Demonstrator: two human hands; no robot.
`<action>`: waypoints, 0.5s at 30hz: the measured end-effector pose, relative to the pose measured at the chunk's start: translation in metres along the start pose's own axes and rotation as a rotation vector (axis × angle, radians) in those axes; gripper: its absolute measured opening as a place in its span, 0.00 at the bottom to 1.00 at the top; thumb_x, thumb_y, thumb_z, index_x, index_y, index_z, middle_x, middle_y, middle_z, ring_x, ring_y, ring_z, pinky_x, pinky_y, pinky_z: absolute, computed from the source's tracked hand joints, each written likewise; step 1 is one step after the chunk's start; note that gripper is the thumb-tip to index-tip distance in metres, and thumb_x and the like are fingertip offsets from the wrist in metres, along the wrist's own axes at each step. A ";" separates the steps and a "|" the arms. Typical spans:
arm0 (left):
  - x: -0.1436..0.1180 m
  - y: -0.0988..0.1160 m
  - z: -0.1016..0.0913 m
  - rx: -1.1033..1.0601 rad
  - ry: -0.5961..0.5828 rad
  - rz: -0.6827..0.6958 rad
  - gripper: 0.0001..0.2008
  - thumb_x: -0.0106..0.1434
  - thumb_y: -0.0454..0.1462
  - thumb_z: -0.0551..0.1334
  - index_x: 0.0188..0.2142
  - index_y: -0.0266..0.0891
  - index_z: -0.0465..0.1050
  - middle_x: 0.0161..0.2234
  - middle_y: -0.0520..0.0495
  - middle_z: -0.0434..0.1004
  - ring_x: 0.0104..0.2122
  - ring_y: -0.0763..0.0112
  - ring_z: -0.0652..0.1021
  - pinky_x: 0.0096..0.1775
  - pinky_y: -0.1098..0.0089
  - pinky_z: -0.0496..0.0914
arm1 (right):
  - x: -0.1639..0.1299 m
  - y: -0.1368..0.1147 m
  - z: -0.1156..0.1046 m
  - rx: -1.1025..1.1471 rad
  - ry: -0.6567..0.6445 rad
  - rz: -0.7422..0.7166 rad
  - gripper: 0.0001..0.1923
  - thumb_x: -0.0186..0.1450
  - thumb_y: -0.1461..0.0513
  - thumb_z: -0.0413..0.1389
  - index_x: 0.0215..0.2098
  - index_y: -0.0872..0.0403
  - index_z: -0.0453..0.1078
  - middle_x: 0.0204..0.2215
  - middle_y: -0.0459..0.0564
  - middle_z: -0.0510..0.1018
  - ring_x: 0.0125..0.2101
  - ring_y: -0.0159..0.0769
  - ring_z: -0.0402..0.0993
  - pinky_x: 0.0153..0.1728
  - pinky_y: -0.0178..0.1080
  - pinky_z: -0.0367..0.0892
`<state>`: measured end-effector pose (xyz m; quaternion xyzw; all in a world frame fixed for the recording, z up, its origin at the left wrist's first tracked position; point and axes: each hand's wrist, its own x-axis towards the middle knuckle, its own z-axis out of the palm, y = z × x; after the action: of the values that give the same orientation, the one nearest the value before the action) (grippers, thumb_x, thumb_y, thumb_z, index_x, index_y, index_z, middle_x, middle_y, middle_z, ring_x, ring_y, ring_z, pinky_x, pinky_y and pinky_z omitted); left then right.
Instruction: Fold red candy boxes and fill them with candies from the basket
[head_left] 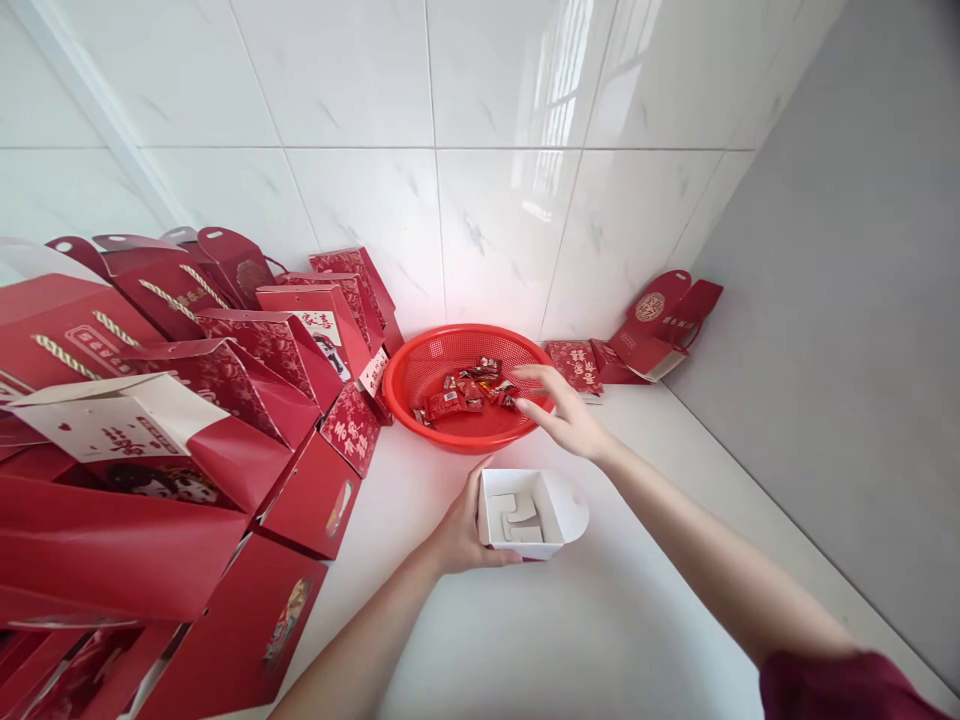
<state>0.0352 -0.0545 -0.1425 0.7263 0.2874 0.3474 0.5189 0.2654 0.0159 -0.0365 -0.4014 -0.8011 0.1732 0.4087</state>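
Small white box (pixel 529 512) is sitting open on the table (pixel 600 620), just in front of the red basket (pixel 450 350); left hand (pixel 461 530) is gripping its side, grip pinching the wall. Right hand (pixel 559 410) is reaching over the basket rim, fingers spread, empty, nearing the wrapped candies (pixel 469 385); filling step, I'd judge; next calls for closing on a few candies. Red gift boxes (pixel 225 400) piled at left.

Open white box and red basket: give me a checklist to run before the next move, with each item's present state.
1. Left hand steadies the open white box: ok.
2. Box top open, inside visible: ok.
3. Box already holds candy: not ok, only folded card shows.
4. Wrapped candies lie in the red basket: ok.
5. Right hand over the basket rim, fingers spread, no grip on a candy: ok.
6. Bare counter around the box: ok.
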 end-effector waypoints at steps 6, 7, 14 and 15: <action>0.006 -0.005 -0.001 -0.073 -0.033 -0.014 0.66 0.43 0.42 0.77 0.69 0.46 0.34 0.61 0.36 0.61 0.60 0.49 0.66 0.60 0.51 0.62 | 0.106 0.004 0.071 -0.314 -0.625 -0.136 0.19 0.64 0.57 0.61 0.51 0.53 0.70 0.51 0.55 0.74 0.51 0.45 0.71 0.53 0.45 0.67; 0.005 -0.007 -0.001 -0.075 -0.031 -0.023 0.66 0.42 0.41 0.78 0.69 0.46 0.34 0.61 0.36 0.61 0.60 0.49 0.66 0.60 0.50 0.61 | 0.116 0.008 0.086 -0.359 -0.675 -0.124 0.21 0.61 0.59 0.64 0.51 0.55 0.71 0.50 0.58 0.74 0.51 0.49 0.71 0.52 0.47 0.67; 0.003 -0.014 0.000 -0.152 -0.015 -0.092 0.71 0.36 0.37 0.80 0.69 0.52 0.33 0.61 0.38 0.62 0.60 0.48 0.67 0.61 0.48 0.60 | 0.146 0.041 0.140 -0.560 -0.872 0.006 0.19 0.67 0.56 0.58 0.53 0.56 0.68 0.51 0.55 0.74 0.48 0.43 0.73 0.50 0.52 0.69; 0.003 -0.014 0.000 -0.173 -0.009 -0.111 0.72 0.34 0.38 0.80 0.69 0.53 0.34 0.61 0.38 0.62 0.60 0.47 0.67 0.61 0.47 0.60 | 0.148 0.045 0.140 -0.556 -0.878 0.010 0.21 0.67 0.55 0.59 0.55 0.56 0.67 0.51 0.56 0.73 0.47 0.42 0.73 0.49 0.51 0.69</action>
<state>0.0357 -0.0482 -0.1556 0.6632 0.2937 0.3386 0.5994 0.1257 0.1664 -0.0725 -0.3883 -0.9109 0.1078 -0.0888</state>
